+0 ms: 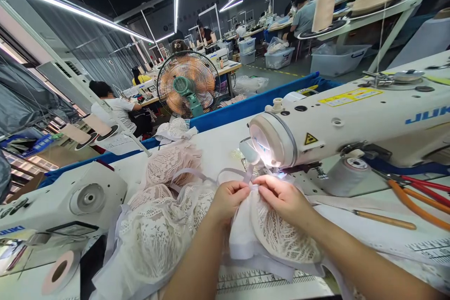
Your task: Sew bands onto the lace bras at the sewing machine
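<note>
A white lace bra (288, 236) lies in front of the lit head of a sewing machine (272, 143). My left hand (230, 199) pinches its top edge, where a pale lilac strap (249, 173) meets the cup. Close beside it, my right hand (283, 197) pinches the same edge from the right, fingertips almost touching the left ones. The strap runs up toward the needle area, which is partly hidden by glare. More white lace cups (151, 236) and a pink lace piece (168, 164) are heaped to the left of my hands.
At right lie an awl (385, 219), orange-handled scissors (418, 204) and a thread cone (346, 176). A ruler strip (260, 283) runs along the front edge. Another machine (87, 197) and a tape roll (60, 269) are at left. Beyond a blue cloth edge (225, 115) stand a fan (188, 84) and seated people.
</note>
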A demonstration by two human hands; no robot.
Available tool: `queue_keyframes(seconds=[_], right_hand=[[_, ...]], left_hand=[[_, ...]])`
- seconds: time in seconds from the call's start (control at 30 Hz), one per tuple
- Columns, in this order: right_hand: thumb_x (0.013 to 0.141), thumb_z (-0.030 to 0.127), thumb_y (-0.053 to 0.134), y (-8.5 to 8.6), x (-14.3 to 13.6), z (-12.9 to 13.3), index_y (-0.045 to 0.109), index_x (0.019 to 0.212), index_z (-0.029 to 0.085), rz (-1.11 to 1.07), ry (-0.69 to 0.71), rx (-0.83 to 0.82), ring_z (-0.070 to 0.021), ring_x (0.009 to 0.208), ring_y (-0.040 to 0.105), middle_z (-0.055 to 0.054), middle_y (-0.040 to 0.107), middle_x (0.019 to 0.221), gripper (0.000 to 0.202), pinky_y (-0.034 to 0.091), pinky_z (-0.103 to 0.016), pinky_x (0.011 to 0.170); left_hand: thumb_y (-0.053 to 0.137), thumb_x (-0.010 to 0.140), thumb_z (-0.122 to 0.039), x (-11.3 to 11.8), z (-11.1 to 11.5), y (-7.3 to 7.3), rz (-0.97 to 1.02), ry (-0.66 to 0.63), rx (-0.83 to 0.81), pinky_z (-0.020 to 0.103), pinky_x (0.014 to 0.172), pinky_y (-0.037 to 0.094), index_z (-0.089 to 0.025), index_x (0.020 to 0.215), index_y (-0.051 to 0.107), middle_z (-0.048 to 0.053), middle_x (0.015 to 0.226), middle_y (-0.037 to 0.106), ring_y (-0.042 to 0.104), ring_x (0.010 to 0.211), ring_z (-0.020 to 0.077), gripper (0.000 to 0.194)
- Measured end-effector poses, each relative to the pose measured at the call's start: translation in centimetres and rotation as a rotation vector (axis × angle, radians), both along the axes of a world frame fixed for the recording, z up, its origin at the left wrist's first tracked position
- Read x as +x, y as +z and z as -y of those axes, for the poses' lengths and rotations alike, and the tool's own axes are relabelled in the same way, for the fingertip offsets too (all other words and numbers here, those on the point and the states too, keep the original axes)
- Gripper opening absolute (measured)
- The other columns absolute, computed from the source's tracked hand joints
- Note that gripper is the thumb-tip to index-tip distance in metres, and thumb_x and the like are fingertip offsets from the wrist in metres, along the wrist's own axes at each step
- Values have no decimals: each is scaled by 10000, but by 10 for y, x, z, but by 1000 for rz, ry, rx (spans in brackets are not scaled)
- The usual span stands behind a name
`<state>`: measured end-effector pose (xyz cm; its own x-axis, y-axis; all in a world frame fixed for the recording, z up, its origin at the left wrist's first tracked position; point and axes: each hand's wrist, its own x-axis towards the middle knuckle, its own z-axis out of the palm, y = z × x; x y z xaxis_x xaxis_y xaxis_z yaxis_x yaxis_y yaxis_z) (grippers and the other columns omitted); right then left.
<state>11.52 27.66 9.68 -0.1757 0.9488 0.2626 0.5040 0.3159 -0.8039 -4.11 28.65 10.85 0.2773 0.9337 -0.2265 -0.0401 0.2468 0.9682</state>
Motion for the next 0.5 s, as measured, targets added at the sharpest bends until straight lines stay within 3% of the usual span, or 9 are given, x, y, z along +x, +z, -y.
queue_keyframes(seconds=[0.13, 0.4, 0.5], right_hand=[[824, 260, 379, -7, 6, 1, 568, 799, 203, -1, -10, 8, -151, 632, 579, 10, 625, 678, 200, 452, -255, 583], [830, 283, 399, -11, 14, 5, 538, 952, 190, -34, -34, -38, -152, 550, 574, 22, 603, 595, 207, 453, -269, 555], [835, 271, 403, -8, 15, 8, 545, 864, 202, -62, 13, 0, -134, 533, 559, 12, 606, 642, 160, 453, -255, 538]], left_hand=[[682, 586, -382, 3, -1, 0, -31, -50, -6, 216, 518, 302, -113, 657, 593, -11, 575, 509, 409, 520, 82, 292], [639, 595, -251, 9, -3, -4, -133, -9, 116, 223, 562, 306, -132, 647, 554, -18, 589, 496, 416, 563, 95, 156], [613, 603, -231, 9, -2, -6, -155, -6, 112, 223, 549, 300, -131, 666, 544, -17, 591, 494, 409, 551, 93, 137]])
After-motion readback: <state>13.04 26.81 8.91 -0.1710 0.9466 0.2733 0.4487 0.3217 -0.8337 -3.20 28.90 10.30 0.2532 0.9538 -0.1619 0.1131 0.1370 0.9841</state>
